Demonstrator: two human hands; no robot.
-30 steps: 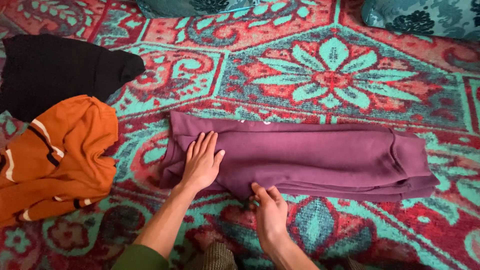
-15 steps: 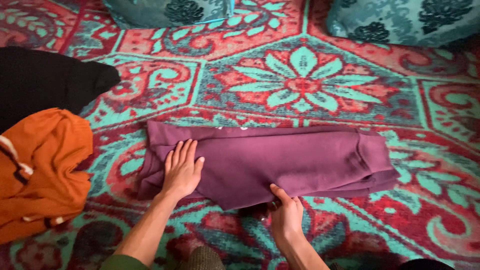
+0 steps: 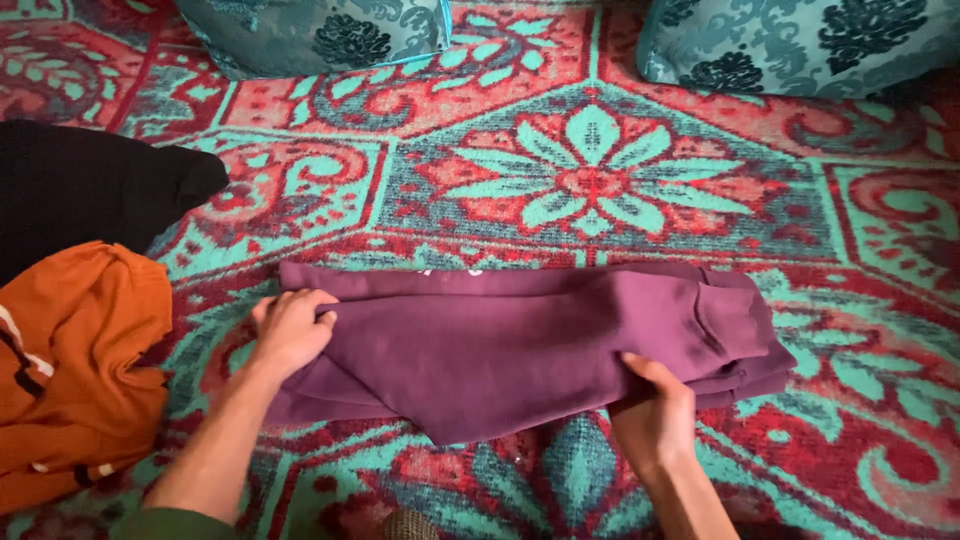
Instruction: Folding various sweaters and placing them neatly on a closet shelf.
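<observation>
Left hand grip closed on left end of folded purple garment; right hand grip pinching its near edge. Garment lies on patterned carpet, orange sweater well left.

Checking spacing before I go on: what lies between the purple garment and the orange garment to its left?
In the head view, only bare patterned carpet separates the purple garment from the orange garment; the left hand grips the purple garment's left edge.
</observation>
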